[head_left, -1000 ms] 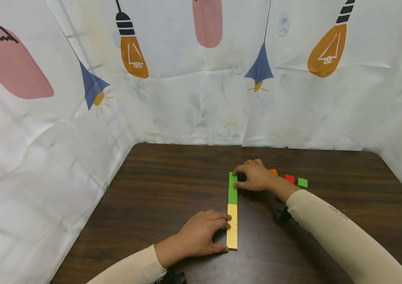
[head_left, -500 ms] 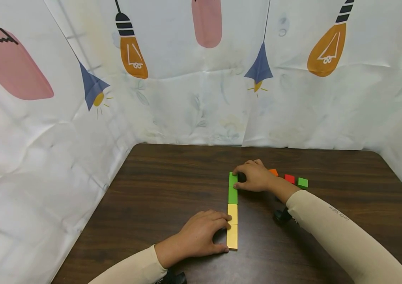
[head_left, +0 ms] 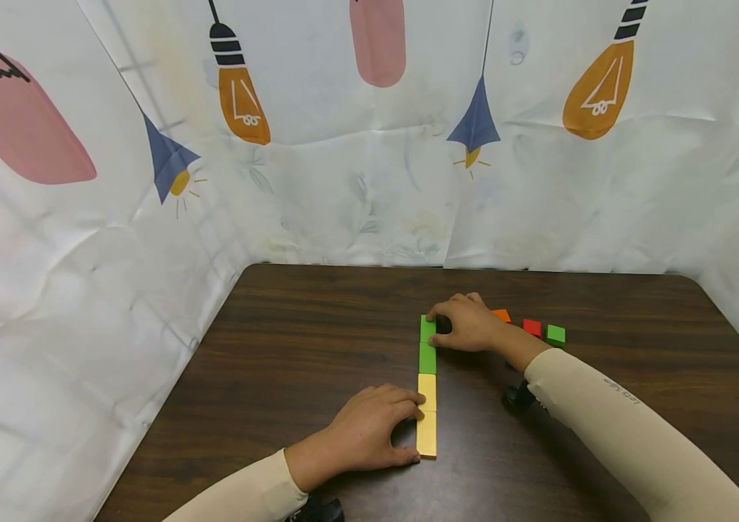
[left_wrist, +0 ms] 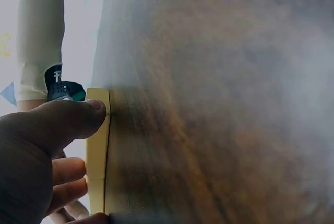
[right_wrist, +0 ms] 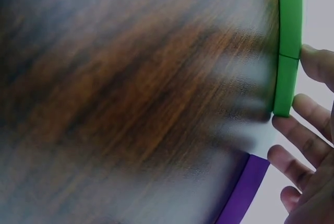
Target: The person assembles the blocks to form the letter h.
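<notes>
Two yellow blocks point(head_left: 427, 437) and two green blocks point(head_left: 427, 359) form one straight row end to end on the dark table, yellow nearer me. My left hand point(head_left: 369, 428) touches the yellow pair from the left, thumb point(left_wrist: 93, 110) at the near end and fingertips by the seam between them. At the far end, my right hand point(head_left: 467, 325) touches the last green block point(right_wrist: 285, 85) from the right. Its thumb lies at the seam between the green blocks, with other fingertips at the far end. Both hands have spread, gently bent fingers.
Beyond the right forearm lie an orange block point(head_left: 502, 315), a red block point(head_left: 531, 328) and another green block point(head_left: 555, 335). A purple block point(right_wrist: 244, 188) shows in the right wrist view. A patterned white curtain point(head_left: 369, 188) hangs behind the wooden table point(head_left: 317, 319).
</notes>
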`<state>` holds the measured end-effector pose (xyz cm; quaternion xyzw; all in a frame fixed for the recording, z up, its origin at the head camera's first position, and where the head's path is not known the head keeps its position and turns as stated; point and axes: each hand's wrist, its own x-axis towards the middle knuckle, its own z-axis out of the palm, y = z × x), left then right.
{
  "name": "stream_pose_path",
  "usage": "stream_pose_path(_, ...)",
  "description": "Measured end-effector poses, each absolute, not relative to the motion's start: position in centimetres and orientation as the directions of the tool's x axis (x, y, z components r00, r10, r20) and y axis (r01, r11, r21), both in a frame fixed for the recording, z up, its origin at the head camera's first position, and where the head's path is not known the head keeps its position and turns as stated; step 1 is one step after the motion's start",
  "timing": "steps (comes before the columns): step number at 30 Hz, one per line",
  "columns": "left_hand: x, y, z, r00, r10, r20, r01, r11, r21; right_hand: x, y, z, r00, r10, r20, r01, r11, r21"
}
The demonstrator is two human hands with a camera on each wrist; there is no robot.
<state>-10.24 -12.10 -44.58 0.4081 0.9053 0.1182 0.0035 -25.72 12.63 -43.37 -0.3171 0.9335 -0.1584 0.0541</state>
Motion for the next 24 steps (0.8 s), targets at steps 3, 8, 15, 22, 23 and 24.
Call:
stream_pose_path(3, -10.3, -12.0, -44.5, -0.667, 0.739, 0.094, 0.739, 0.640, 0.209, -25.8, 12.6, -43.4, -0.795, -0.607, 0.000, -0.573, 0.750, -0.330)
stream_pose_path(8, -10.6, -11.9, -44.3, -0.677, 0.731, 0.090, 0.731, 0.652, 0.198, -25.9, 12.3, -43.4, -0.801, -0.599, 0.009, -0.569, 0.756, -0.324)
stream_pose_path(15, -11.4, -12.1, -44.5, -0.680, 0.728, 0.091, 0.728, 0.654, 0.207, -26.4, 12.1, -43.6, -0.808, -0.589, 0.011, -0.562, 0.765, -0.316)
stream_pose_path(22, -12.2, -12.3, -44.3, -0.678, 0.729, 0.098, 0.728, 0.646, 0.229, -27.1, 12.0, -43.6, -0.814, -0.581, 0.015, -0.555, 0.770, -0.313)
stream_pose_path(23, -12.3, -12.3, -44.3, -0.680, 0.727, 0.096, 0.725, 0.648, 0.232, -27.2, 12.0, -43.6, -0.812, -0.583, 0.016, -0.558, 0.769, -0.312)
stream_pose_path(24, -12.3, -12.3, -44.3, -0.682, 0.726, 0.094, 0.723, 0.649, 0.235, -27.2, 12.0, -43.6, -0.811, -0.584, 0.015, -0.559, 0.768, -0.314)
